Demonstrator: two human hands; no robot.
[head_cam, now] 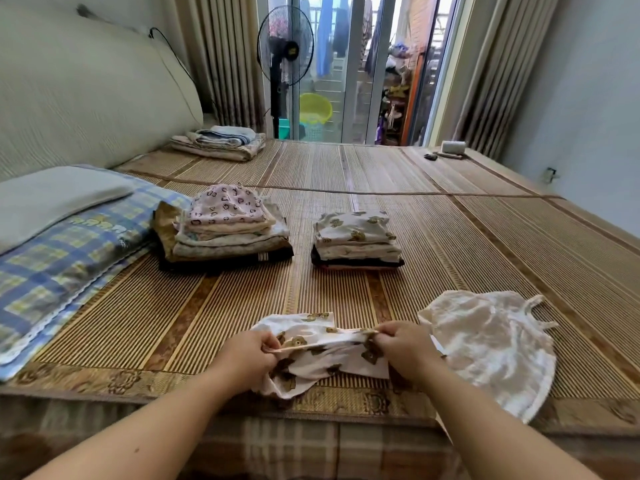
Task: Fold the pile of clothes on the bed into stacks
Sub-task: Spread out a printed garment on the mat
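A small white garment with brown bear prints [322, 355] lies at the near edge of the bed. My left hand [247, 355] pinches its waistband at the left, and my right hand [403, 344] pinches the same band at the right, stretching it between them. A plain cream sleeveless top [491, 344] lies unfolded just right of my right hand. Farther back stand two folded stacks: a taller one topped by a pink leopard-print piece [228, 226] on the left, and a smaller one topped by bear-print cloth [356, 239] on the right.
A woven bamboo mat [450, 237] covers the bed. A blue plaid pillow [62, 265] lies at the left under a grey one. Folded towels [220, 142] sit at the far back, small items [450, 148] at the far right corner. A standing fan [284, 57] stands beyond the bed.
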